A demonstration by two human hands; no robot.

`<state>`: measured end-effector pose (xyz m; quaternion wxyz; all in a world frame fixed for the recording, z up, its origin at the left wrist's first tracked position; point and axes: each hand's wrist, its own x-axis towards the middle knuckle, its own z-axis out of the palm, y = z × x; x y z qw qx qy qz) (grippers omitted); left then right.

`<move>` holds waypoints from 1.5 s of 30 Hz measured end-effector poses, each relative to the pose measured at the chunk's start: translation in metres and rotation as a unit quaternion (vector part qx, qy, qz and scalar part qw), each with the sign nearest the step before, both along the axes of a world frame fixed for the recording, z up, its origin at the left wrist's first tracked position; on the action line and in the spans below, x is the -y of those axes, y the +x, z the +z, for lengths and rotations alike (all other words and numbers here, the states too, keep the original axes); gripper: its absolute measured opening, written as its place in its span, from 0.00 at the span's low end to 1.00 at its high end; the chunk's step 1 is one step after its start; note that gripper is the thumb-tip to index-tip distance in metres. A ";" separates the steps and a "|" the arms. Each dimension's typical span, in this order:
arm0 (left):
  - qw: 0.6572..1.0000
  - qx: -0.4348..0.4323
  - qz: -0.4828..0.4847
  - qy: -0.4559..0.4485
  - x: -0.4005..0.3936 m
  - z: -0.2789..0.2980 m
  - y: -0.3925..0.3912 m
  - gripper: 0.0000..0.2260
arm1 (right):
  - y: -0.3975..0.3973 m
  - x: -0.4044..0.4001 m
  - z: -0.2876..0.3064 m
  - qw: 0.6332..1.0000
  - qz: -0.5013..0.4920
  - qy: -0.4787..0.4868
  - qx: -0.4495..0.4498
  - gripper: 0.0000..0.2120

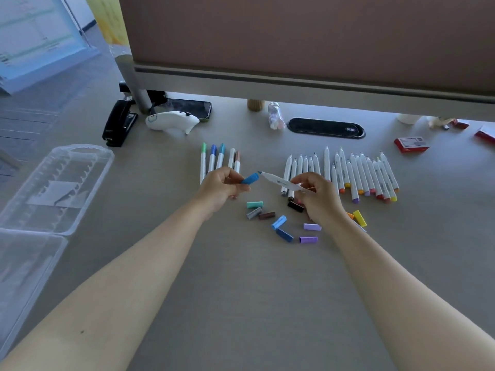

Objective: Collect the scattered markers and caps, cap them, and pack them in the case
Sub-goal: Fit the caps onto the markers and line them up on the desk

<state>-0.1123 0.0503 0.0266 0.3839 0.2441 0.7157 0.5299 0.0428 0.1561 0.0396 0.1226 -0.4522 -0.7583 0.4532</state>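
The left hand (218, 187) pinches a blue cap (250, 179), its grip tight, just off the tip of the uncapped marker (281, 181) held in the right hand (318, 196). Five capped markers (219, 160) lie done; a long uncapped row (361, 174) waits, loose caps (281, 223) dot the tabletop (241, 290), and the case (61, 188) sits open, unpacked.

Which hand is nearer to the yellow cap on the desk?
Right. The right hand holds a marker just left of the yellow cap; the left hand is far left of it.

dark print on the held marker (284, 182) barrel, too blurred to read, nothing else legible
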 end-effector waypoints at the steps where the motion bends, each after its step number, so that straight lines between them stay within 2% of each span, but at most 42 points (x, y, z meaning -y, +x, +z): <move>1: 1.000 -0.003 0.001 -0.001 0.000 0.000 -0.001 0.11 | 0.000 0.000 0.000 1.000 0.004 0.005 0.005 0.11; 10: 0.999 -0.053 -0.004 -0.004 -0.003 -0.001 -0.008 0.12 | -0.001 0.002 0.004 0.999 0.025 0.030 0.020 0.12; 13: 0.999 -0.032 -0.007 0.009 -0.005 -0.002 -0.008 0.11 | -0.001 0.006 0.003 0.999 0.033 0.009 0.016 0.10; 18: 0.997 0.052 0.026 0.048 -0.010 -0.005 -0.004 0.10 | -0.005 0.012 -0.001 1.000 0.007 -0.024 -0.010 0.09; 21: 0.994 0.068 0.060 0.057 -0.014 -0.008 -0.004 0.10 | -0.010 0.015 -0.005 0.998 -0.028 -0.045 -0.037 0.06; 24: 0.991 0.069 0.095 0.068 -0.019 -0.010 0.000 0.06 | -0.016 0.018 -0.007 0.995 -0.058 -0.055 -0.060 0.06; 28: 0.985 0.058 0.132 0.096 -0.026 -0.009 0.001 0.11 | -0.025 0.021 -0.008 0.993 -0.072 -0.050 -0.079 0.05; 30: 0.986 0.055 0.118 0.104 -0.034 -0.004 0.002 0.10 | -0.031 0.023 -0.007 0.991 -0.082 -0.054 -0.096 0.06; 34: 0.990 0.052 0.103 0.081 -0.053 0.000 -0.007 0.16 | -0.045 0.024 -0.007 0.987 -0.082 -0.071 -0.120 0.07; 38: 0.998 0.025 0.056 0.023 -0.069 -0.006 -0.028 0.18 | -0.042 0.001 -0.015 0.989 -0.114 -0.037 -0.085 0.11; 41: 0.998 -0.058 0.001 -0.028 -0.080 -0.013 -0.043 0.20 | -0.038 -0.020 -0.030 0.990 -0.136 0.045 -0.009 0.12; 45: 0.981 -0.156 -0.079 -0.083 -0.094 -0.024 -0.058 0.20 | -0.049 -0.035 -0.048 0.977 -0.121 0.137 0.108 0.15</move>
